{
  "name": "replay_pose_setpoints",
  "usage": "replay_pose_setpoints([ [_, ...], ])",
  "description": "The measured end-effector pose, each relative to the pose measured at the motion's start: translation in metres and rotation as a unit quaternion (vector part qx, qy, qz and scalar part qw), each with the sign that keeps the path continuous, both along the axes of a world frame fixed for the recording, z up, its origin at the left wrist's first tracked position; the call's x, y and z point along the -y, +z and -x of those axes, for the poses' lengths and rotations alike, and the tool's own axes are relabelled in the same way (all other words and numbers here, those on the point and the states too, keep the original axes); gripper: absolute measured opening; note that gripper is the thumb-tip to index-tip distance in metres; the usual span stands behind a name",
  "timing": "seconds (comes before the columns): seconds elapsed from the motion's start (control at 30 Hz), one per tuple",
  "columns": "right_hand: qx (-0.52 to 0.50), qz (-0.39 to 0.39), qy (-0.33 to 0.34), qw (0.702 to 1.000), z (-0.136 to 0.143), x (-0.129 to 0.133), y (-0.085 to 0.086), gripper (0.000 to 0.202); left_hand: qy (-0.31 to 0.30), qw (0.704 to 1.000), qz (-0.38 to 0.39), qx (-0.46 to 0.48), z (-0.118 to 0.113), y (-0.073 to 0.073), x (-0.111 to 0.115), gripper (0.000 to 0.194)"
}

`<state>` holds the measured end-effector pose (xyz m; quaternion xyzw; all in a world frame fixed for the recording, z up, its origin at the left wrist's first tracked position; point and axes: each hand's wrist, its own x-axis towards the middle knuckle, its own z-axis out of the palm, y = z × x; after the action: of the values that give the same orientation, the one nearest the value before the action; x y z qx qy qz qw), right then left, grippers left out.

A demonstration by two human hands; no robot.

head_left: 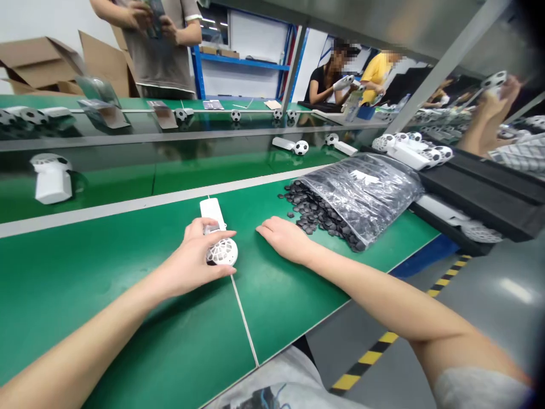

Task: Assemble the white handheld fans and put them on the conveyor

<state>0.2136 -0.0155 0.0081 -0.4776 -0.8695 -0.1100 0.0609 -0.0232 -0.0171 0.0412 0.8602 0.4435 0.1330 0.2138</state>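
My left hand point(193, 255) is closed around a white casing point(222, 251) that lies on the green table. The casing has a round openwork head like a football and a flat handle point(212, 211) pointing away from me. My thumb is at the near edge of the head and a finger reaches across its far side. To the right, my right hand point(283, 238) is low over the table, its fingers pressed together; whatever they hold, if anything, is hidden. Just beyond it, small black pieces point(313, 210) spill from a clear plastic bag point(361, 187).
Black trays point(481, 182) with white football-headed casings point(409, 150) stand at the right. A pale strip point(128, 206) divides my table from a green line, where another white casing point(53, 179) stands at left. Several people are across and to the right.
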Motion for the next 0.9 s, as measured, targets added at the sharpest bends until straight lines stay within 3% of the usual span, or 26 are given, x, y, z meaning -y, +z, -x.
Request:
replay_pose_setpoints([
  [0.07, -0.017, -0.004, 0.012, 1.000, 0.002, -0.003, 0.003, 0.022, -0.028, 0.999, 0.016, 0.021, 0.002, 0.000, -0.001, 0.059],
  [0.17, -0.169, 0.042, 0.043, 0.984, 0.009, -0.001, 0.010, 0.019, -0.068, 0.996, 0.049, 0.035, 0.010, 0.001, -0.007, 0.058],
  [0.27, -0.289, 0.101, 0.090, 0.948, 0.025, 0.007, 0.018, 0.012, -0.043, 0.996, 0.070, 0.022, 0.018, 0.002, -0.014, 0.058],
  [0.33, -0.313, 0.121, 0.139, 0.932, 0.036, 0.010, 0.022, 0.009, -0.032, 0.996, 0.081, 0.013, 0.021, 0.003, -0.016, 0.057],
  [0.43, -0.316, 0.128, 0.200, 0.918, 0.047, 0.007, 0.026, 0.012, -0.071, 0.992, 0.101, 0.009, 0.025, 0.008, -0.020, 0.057],
  [0.53, -0.313, 0.129, 0.217, 0.916, 0.052, -0.001, 0.025, 0.012, -0.142, 0.983, 0.115, 0.008, 0.033, 0.012, -0.026, 0.060],
  [0.63, -0.319, 0.139, 0.234, 0.908, 0.055, -0.008, 0.024, 0.009, -0.173, 0.977, 0.121, 0.010, 0.041, 0.012, -0.032, 0.065],
  [0.77, -0.334, 0.132, 0.275, 0.892, 0.059, -0.017, 0.022, 0.009, -0.156, 0.979, 0.119, 0.046, 0.037, 0.005, -0.030, 0.066],
  [0.9, -0.334, 0.111, 0.305, 0.885, 0.062, -0.027, 0.020, 0.009, -0.031, 0.989, 0.059, 0.133, 0.019, -0.004, -0.018, 0.042],
])
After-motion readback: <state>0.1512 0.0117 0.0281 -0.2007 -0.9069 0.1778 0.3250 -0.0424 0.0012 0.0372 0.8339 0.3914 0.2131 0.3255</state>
